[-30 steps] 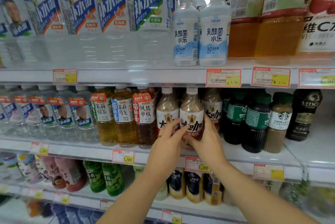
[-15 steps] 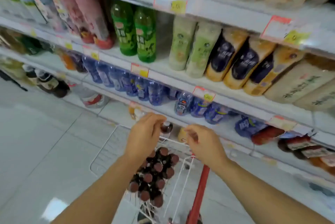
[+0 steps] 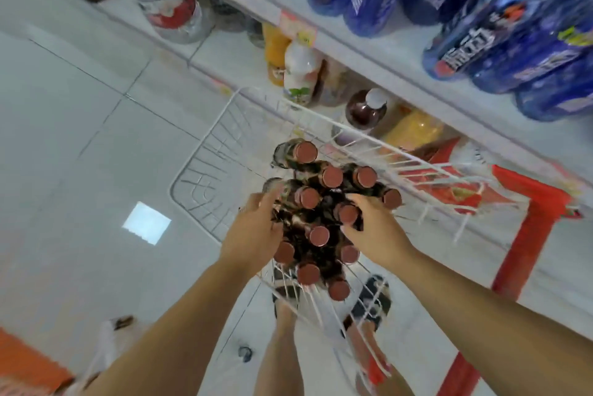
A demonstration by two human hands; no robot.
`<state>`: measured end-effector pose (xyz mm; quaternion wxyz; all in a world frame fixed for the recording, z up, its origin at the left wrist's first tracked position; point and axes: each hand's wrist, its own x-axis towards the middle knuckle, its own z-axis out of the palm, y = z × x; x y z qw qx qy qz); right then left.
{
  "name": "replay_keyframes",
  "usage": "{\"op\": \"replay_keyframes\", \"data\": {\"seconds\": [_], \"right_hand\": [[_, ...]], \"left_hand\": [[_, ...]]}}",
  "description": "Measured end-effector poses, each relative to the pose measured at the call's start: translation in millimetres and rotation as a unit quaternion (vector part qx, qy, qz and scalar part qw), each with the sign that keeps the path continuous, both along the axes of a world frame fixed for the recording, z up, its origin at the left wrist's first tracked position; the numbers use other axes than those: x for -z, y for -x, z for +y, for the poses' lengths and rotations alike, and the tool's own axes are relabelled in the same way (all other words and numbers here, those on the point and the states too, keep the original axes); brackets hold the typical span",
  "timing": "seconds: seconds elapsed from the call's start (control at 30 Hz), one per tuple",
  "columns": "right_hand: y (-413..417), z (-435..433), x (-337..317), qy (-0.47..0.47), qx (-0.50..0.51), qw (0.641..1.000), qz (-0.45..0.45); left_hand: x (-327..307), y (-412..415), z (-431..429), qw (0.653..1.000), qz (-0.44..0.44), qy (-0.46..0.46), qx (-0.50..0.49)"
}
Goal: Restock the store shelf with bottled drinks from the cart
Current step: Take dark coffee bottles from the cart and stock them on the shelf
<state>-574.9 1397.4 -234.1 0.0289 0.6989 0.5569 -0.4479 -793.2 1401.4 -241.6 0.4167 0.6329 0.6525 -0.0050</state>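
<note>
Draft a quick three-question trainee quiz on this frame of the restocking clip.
1. True or false: the left hand and the right hand are both at the brown-capped bottles in the wire cart.
2. The shelf bottles at upper right are mostly: A green, B blue, C orange.
3. Fill in: the cart's frame is ___.
Key: 1 true; 2 B; 3 red.

Pale floor tiles (image 3: 70,113) show a bright square reflection (image 3: 146,223), a pair of black patterned sandals (image 3: 374,301) stands on them, and something orange (image 3: 25,366) fills the lower left corner.
</note>
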Motion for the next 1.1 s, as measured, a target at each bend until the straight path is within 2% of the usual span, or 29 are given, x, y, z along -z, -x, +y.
{"op": "replay_keyframes", "data": {"seconds": [0.13,0.23,0.4,0.53,0.67,0.87,0.97,1.1], "right_hand": [[12.4,1.4,30.4,-0.022,-0.029,0.994,-0.102],[19.0,-4.2,43.6,-0.071,-0.057,0.979,-0.181],[18.7,-7.0,54.5,-0.102,-0.02,0.977,-0.188],[18.3,0.3,46.4,-0.091,0.006,0.986,-0.143],[21.3,3.8,8.7,-0.144,0.03,0.984,-0.101],[3.2,-3.1,-109.1,-0.194,0.083,0.977,-0.034],[-10.0,-11.4,-184.7,-0.255,0.117,0.96,-0.002],[-35.3,-23.4,-280.9,-0.345,0.176,0.922,-0.001]], "left_hand": [[33.3,-14.6,17.5,0.988,-0.012,-0.076,0.131],[49.6,-29.5,25.2,0.972,0.043,-0.108,0.203],[57.2,-34.5,28.9,0.958,0.112,-0.171,0.2],[42.5,-7.9,18.4,0.978,0.088,-0.131,0.134],[-9.7,8.9,25.0,0.981,0.039,-0.177,0.073],[-134.0,0.1,35.6,0.968,-0.003,-0.226,0.11],[-203.5,-12.4,38.2,0.953,-0.044,-0.265,0.14],[-300.7,-51.9,45.1,0.915,-0.1,-0.353,0.168]]}}
